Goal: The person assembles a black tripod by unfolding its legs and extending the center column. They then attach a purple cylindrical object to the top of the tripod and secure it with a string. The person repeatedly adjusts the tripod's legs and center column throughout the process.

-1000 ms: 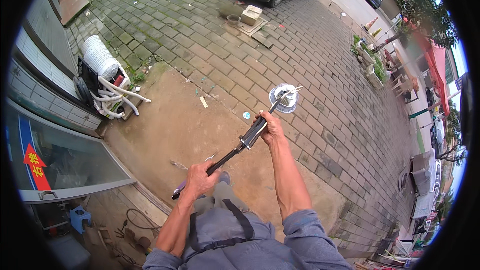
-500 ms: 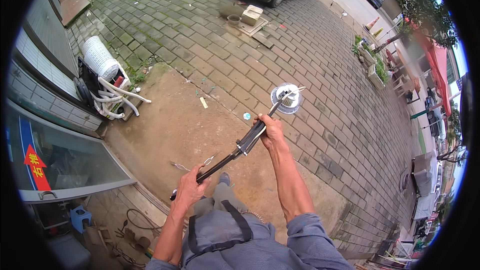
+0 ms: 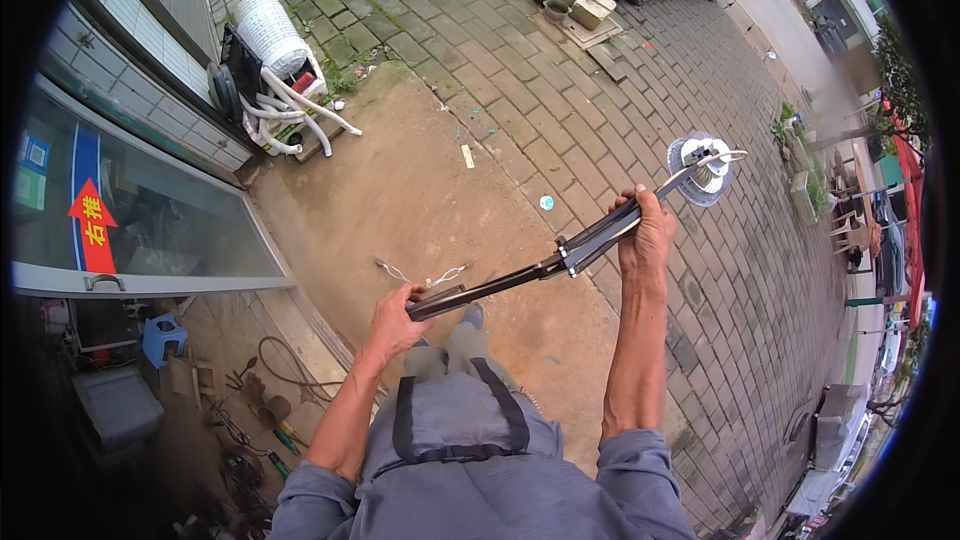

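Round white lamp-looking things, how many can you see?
1: the lamp-looking thing is at the end of the black bar, past the right grip. Others could be hidden.

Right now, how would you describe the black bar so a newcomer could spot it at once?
Start at the paving; the right hand shows against it. From there the bar slants down to the left hand. Unlike the white pipes, it is black and held in both hands.

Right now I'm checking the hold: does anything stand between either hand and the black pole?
Nothing visible does: the left hand and the right hand are both on the pole. The white fitting sits beyond the right hand, at the pole's far end.
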`<action>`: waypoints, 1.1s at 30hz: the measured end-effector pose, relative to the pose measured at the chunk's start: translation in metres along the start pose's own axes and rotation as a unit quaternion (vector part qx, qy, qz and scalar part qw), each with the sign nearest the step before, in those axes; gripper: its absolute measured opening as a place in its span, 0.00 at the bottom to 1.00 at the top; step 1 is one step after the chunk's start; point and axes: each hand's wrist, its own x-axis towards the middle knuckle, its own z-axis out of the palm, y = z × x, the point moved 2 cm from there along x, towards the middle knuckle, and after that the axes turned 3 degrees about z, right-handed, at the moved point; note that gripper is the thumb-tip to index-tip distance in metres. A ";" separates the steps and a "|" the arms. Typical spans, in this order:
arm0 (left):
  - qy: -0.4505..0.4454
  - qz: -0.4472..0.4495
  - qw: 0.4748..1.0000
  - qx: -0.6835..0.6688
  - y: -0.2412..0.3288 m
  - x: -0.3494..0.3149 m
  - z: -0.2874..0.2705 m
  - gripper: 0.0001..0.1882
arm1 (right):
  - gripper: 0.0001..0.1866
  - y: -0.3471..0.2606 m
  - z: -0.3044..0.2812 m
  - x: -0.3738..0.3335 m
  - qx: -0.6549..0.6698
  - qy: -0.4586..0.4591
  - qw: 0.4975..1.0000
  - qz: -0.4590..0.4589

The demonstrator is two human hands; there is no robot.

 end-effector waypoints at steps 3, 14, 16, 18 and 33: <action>0.097 0.023 0.993 0.060 -0.010 -0.014 -0.006 0.28 | 0.15 0.002 -0.004 -0.014 -0.006 0.004 1.000 0.011; 0.141 0.120 0.982 -0.023 -0.018 0.009 0.029 0.29 | 0.18 -0.017 0.053 -0.092 0.014 -0.029 0.999 0.004; 0.138 0.149 0.979 -0.024 -0.023 0.013 0.028 0.27 | 0.19 -0.008 0.064 -0.107 0.023 -0.032 0.999 0.004; 0.142 0.172 0.974 -0.030 -0.023 0.012 0.027 0.26 | 0.21 0.006 0.073 -0.121 0.023 -0.049 0.998 0.032; 0.103 0.157 0.981 -0.046 -0.005 -0.002 0.007 0.29 | 0.25 0.062 0.077 -0.143 -0.012 -0.109 0.974 0.196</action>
